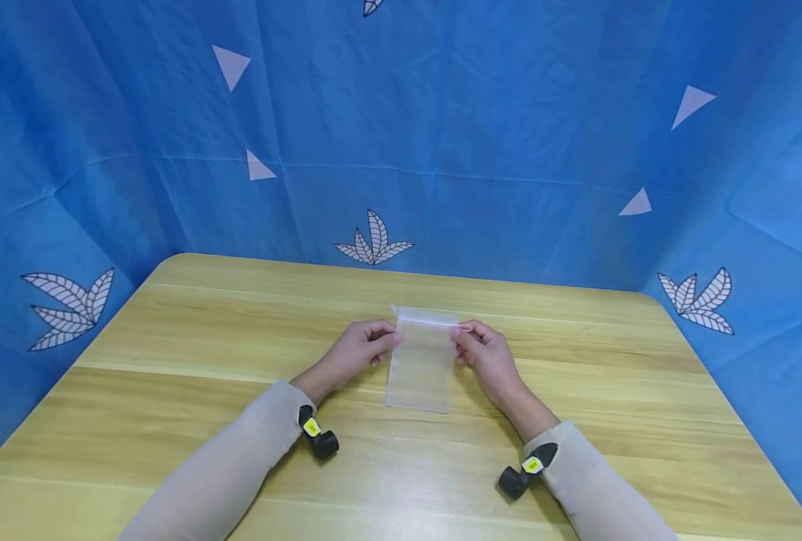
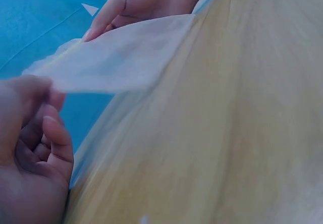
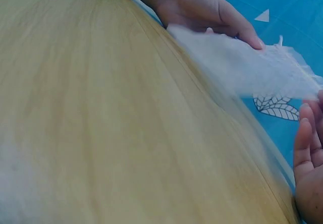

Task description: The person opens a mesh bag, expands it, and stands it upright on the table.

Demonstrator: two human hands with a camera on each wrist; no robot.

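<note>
A small sheer white drawstring pouch [image 1: 420,368] is held up above the table by its two side edges, near the top. My left hand [image 1: 360,347] pinches its left edge between thumb and fingers. On the opposite edge, my right hand [image 1: 487,357] pinches it just below the cord, whose loop sticks out by the fingers. The pouch [image 2: 126,57] looks flat in the left wrist view, stretched between both hands. In the right wrist view the pouch [image 3: 237,65] shows a short cord end standing up at its far side.
A wood-grain table [image 1: 171,421] spreads under both arms. Behind it and at the sides hangs a blue cloth [image 1: 441,113] printed with white triangles and leaves. Each sleeve cuff carries a black wrist camera, one at the left [image 1: 321,439] and one at the right [image 1: 523,473].
</note>
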